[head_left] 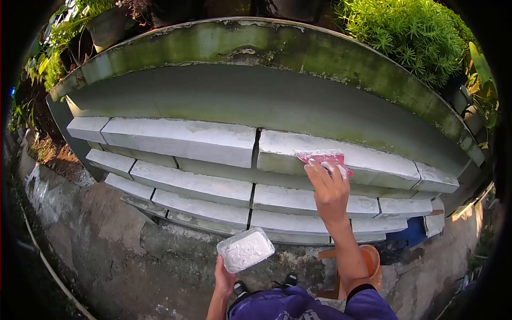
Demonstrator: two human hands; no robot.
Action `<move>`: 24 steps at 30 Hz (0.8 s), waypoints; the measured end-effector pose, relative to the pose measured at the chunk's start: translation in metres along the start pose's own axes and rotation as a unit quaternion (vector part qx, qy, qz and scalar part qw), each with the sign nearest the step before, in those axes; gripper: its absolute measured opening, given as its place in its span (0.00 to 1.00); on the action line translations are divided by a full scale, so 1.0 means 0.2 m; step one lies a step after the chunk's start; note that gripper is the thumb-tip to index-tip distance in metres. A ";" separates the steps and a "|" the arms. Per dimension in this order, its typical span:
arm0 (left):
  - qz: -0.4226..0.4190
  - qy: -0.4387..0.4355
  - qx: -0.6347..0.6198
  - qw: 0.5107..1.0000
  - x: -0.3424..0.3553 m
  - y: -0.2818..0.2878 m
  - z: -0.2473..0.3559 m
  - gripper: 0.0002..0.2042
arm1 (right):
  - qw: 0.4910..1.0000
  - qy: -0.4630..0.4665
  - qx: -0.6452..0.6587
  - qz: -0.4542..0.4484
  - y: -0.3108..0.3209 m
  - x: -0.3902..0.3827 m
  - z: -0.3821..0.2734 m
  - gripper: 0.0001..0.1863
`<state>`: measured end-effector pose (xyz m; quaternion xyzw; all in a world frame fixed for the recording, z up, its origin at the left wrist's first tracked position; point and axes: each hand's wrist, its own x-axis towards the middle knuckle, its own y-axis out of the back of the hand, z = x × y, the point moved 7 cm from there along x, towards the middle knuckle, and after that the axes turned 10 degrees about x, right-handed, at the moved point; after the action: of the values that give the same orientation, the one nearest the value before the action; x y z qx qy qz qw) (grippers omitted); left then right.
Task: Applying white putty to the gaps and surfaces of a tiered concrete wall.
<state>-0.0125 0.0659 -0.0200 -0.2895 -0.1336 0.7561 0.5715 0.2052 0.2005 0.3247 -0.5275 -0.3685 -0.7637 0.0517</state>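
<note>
My right hand [330,189] grips a pink scraper [322,158], its fingers white-smeared, with the blade against the top edge of a pale block [380,162] on the right of the upper row. The blade's edge carries white paste, and the block's front face shows greenish grey. Low in the picture, my left hand [224,274] holds a clear plastic tub [246,248] filled with white paste by its left side. More white-coated blocks [192,184] run in rows below the upper one, split by dark gaps.
A mossy curved wall [176,45] rises behind the blocks, with plants [400,37] and pots [106,29] on top. An orange bucket [369,258] stands by my right forearm, near blue material [405,234]. My feet rest on stained concrete [96,234]; a pale pipe [56,277] lies left.
</note>
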 end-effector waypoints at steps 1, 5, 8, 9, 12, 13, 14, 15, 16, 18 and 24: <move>0.001 0.003 -0.005 1.000 0.00 0.01 0.00 0.31 | 1.000 -0.004 0.015 -0.010 -0.01 0.00 0.00 0.18; 0.017 0.001 -0.054 0.998 -0.03 -0.02 0.02 0.28 | 0.997 -0.021 0.077 -0.013 0.09 0.00 0.05 0.19; 0.019 -0.004 -0.052 0.998 -0.03 0.01 0.02 0.28 | 0.981 -0.104 0.153 0.055 0.29 0.11 0.14 0.18; 0.018 -0.004 -0.052 0.998 -0.03 0.00 0.02 0.28 | 0.956 -0.177 0.213 0.095 0.32 0.12 0.21 0.17; 0.024 0.006 -0.051 0.998 -0.05 0.00 0.03 0.28 | 0.860 -0.311 0.392 0.093 0.26 0.07 0.36 0.11; 0.021 0.003 -0.051 0.998 -0.05 0.00 0.03 0.28 | 0.861 -0.310 0.391 0.095 0.24 0.05 0.37 0.11; 0.019 0.000 -0.051 0.999 -0.05 0.00 0.04 0.28 | 0.810 -0.364 0.455 0.069 0.14 -0.01 0.40 0.08; 0.015 0.000 -0.051 0.999 -0.04 -0.02 0.04 0.28 | 0.751 -0.414 0.512 0.043 0.05 -0.07 0.43 0.05; 0.014 0.001 -0.053 0.998 -0.04 -0.02 0.04 0.28 | 0.711 -0.453 0.536 0.041 -0.02 -0.11 0.43 0.05; 0.012 0.002 -0.055 0.998 -0.04 -0.02 0.04 0.28 | 0.675 -0.472 0.563 0.066 -0.13 -0.15 0.45 0.05; 0.020 0.013 -0.036 0.999 -0.05 -0.02 0.03 0.28 | 0.648 -0.512 0.558 0.084 -0.26 -0.13 0.41 0.06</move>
<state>-0.0114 0.0590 -0.0094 -0.3225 -0.1475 0.7581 0.5473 0.2553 0.2808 0.2896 -0.7347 -0.6471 -0.0153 0.2030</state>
